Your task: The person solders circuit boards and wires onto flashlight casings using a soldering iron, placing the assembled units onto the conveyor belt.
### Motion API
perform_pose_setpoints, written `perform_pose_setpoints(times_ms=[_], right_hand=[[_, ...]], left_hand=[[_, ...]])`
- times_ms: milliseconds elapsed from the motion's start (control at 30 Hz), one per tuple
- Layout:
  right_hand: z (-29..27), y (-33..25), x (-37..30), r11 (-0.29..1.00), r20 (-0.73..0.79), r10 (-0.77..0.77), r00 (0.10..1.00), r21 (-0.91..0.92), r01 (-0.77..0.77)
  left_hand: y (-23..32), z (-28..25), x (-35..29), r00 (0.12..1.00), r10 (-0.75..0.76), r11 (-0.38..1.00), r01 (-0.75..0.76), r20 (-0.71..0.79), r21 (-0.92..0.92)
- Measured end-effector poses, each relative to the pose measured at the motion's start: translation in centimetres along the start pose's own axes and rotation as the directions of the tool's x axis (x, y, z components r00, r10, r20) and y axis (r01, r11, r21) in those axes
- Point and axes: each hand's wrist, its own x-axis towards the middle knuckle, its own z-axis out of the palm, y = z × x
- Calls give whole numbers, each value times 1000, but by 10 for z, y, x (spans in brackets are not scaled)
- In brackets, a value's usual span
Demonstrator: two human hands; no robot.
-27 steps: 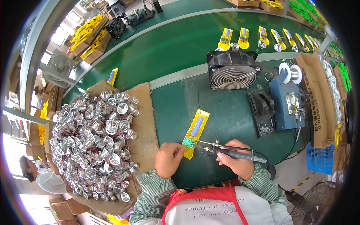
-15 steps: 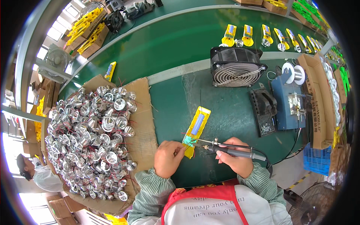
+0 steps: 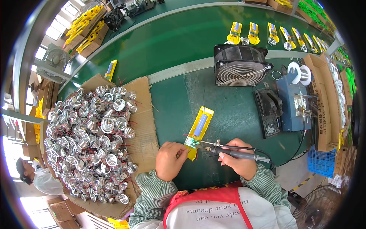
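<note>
A yellow plastic housing (image 3: 203, 112) lies on the green bench in front of me, holding a blue cylindrical battery (image 3: 200, 125) and a small circuit board (image 3: 190, 141). My right hand (image 3: 241, 160) grips a soldering iron (image 3: 240, 154) with a metal feed tube along it; its tip reaches the board. At the housing's lower left edge, my left hand (image 3: 170, 160) is closed, thumb and forefinger pinched together. Whatever it pinches is too small to make out. A dark wire rises from the housing's far end.
Many silvery reflector cups (image 3: 107, 124) with red wires pile on cardboard (image 3: 143, 110) at left. A black fan (image 3: 240, 68), iron stand (image 3: 268, 110) and blue solder feeder (image 3: 293, 103) stand right. Yellow housings (image 3: 235, 32) line the far green belt. Another person (image 3: 40, 179) is at far left.
The whole view has shifted slightly. Both hands keep their places at the board, and the iron's tip stays against it.
</note>
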Motion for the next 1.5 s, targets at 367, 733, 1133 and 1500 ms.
perform_pose_setpoints(times_ms=[367, 733, 1133, 1500], right_hand=[[-6, -11, -9, 998, -70, -4, 998, 60, 8], [-9, -12, -11, 989, -77, 36, 996, 148, -24], [-4, -11, -9, 989, -75, 22, 997, 145, -11], [3, -6, 0, 993, -40, 47, 998, 114, -42]], left_hand=[[0, 1, 0, 1000, 10, 1000, -10, -7, 0], [-20, -17, -25, 995, -59, 909, 88, 81, -408], [-3, -3, -17, 879, -475, 781, 448, 53, -435], [2, 10, -1, 994, -20, 999, 23, -106, 27]])
